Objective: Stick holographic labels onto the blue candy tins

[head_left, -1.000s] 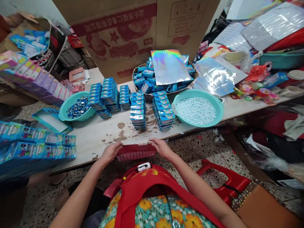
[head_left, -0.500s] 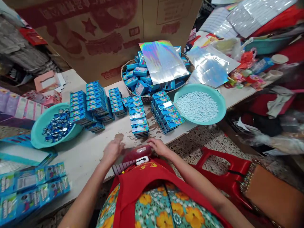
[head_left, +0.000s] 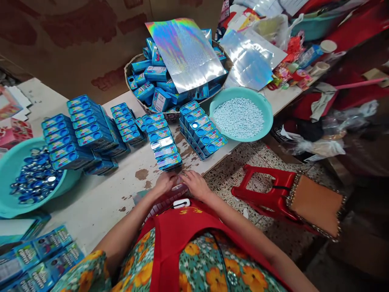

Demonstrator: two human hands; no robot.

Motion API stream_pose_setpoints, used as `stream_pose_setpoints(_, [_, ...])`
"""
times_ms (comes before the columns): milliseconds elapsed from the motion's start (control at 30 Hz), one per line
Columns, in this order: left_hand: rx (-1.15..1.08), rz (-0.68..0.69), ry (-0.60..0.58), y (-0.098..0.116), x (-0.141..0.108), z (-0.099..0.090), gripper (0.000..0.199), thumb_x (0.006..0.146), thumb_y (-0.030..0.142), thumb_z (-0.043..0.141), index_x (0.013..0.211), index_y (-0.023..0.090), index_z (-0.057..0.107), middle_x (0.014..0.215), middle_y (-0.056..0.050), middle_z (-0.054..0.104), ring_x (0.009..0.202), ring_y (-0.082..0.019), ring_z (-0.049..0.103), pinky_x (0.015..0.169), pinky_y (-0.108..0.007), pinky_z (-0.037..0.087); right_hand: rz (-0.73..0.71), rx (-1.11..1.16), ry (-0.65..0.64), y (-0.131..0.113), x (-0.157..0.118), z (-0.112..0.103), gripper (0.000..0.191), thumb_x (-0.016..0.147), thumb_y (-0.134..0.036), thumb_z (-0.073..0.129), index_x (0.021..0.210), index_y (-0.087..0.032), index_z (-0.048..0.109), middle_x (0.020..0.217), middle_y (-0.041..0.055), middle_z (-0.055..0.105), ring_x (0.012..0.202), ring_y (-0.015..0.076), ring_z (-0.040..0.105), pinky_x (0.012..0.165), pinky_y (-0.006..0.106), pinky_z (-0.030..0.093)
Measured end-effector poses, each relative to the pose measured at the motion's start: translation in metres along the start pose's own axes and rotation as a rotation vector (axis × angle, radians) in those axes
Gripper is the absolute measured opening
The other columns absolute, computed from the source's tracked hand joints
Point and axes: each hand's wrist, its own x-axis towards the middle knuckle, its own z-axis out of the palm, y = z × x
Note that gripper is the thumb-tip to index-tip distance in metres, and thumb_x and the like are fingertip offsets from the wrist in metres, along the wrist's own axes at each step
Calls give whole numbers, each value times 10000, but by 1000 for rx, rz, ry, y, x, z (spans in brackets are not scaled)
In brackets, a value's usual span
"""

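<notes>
Because the fingers of the left hand (head_left: 165, 182) and the right hand (head_left: 196, 185) bunch so close together, I cannot tell whether this grip is pinched on the reddish ribbed piece (head_left: 164, 201) or merely rests against it. The piece sits just under the grip, by the red apron (head_left: 170, 231) at the near side of the counter (head_left: 103, 202); the hands cover much of it, so its full shape escapes me. It looks thin and glossy, and a slack hold could let it slip towards the lap.

Right beyond the grip stands the front row of blue boxes (head_left: 165, 148), which a forward knock of the knuckles could push crooked. Beyond and to the right, the second row (head_left: 206, 129) and the basin of pale pellets (head_left: 267, 117) are near the counter's edge; a swinging right forearm could spill either. Left of the grip, uneven stacks (head_left: 91, 125) crowd the other basin (head_left: 18, 154), cut off at the side, and a bump might topple boxes into it.

Farthest beyond, a silver sheet (head_left: 188, 54) hides part of the basket's (head_left: 170, 117) load, and the big carton (head_left: 75, 40) is cropped at the top.
</notes>
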Motion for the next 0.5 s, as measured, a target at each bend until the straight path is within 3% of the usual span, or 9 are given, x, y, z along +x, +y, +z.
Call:
stream_pose_setpoints(200, [-70,-49,-26,2,1,3,282,813,293,410,813,155,656,757,-50,653,673,-152,528,622,-246,359,-62,-62,-5,3,-8,6,455,905,-193,431,1358,-213,394,1413,93,406,1275,260,366,962,408,405])
stream_pose_setpoints(500, [-154,-115,56,-9,2,10,266,781,286,430,806,163,665,758,-47,657,673,-158,530,602,-253,346,-130,-31,-32,1,-11,7,363,889,-171,463,1248,-167,518,1333,133,492,1254,267,405,942,435,426])
